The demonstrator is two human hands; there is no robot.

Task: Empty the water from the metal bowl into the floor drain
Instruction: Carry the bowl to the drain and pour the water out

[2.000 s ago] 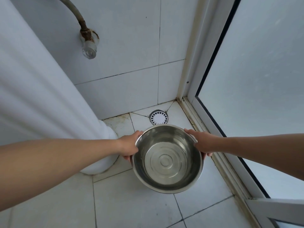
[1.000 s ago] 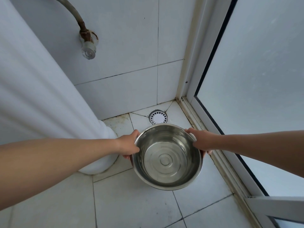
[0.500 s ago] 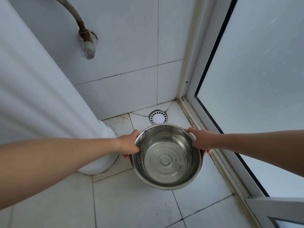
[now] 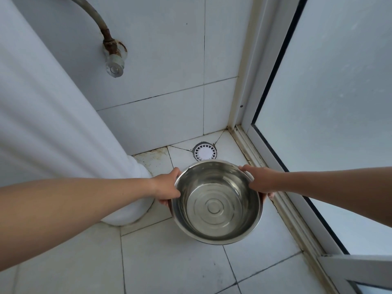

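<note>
I hold a shiny metal bowl [image 4: 216, 202] above the tiled floor, roughly level, with clear water in its bottom. My left hand [image 4: 166, 187] grips its left rim, thumb over the edge. My right hand [image 4: 259, 180] grips the right rim the same way. The round white floor drain [image 4: 205, 151] lies in the floor's corner, just beyond the bowl's far rim. The bowl's far edge nearly overlaps the drain's near side in view.
A white ribbed pedestal [image 4: 53, 134] fills the left side, its base close to my left hand. A rusty pipe fitting [image 4: 113, 56] sticks out of the tiled wall above. A frosted sliding door [image 4: 328, 102] and its track run along the right.
The bowl and both hands have shifted slightly toward the drain over two seconds; the water surface ripples a little. The grip is unchanged.
</note>
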